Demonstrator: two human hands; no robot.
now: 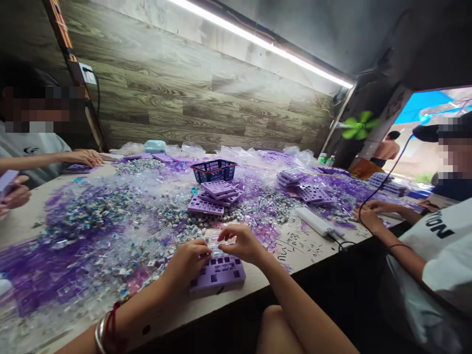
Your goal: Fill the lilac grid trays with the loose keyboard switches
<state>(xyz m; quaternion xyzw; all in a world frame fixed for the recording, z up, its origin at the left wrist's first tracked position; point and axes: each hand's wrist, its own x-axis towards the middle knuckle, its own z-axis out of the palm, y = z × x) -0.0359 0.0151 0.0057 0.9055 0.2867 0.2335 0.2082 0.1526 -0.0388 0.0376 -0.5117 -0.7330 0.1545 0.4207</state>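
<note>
On the table edge before me lies a purple plate with square cut-outs (224, 273), thick-edged and flat. My left hand (190, 260) is over its left back corner, the fingertips drawn together in a pinch; what they hold, if anything, is hidden. Just above the plate's back edge is my right hand (243, 242), with thumb and curled fingers apart and no object visible in it. Small clear plastic pieces lie right behind the plate, between my hands. A heap of small white and blue parts (106, 209) spreads to the left, mixed with clear and purple pieces.
Stacked purple plates (217, 194) stand mid-table before a dark blue basket (214, 172). A white power strip (314, 221) with a cable lies to the right. One person's hand (84, 157) is at left; another person's hands (370, 216) are at right.
</note>
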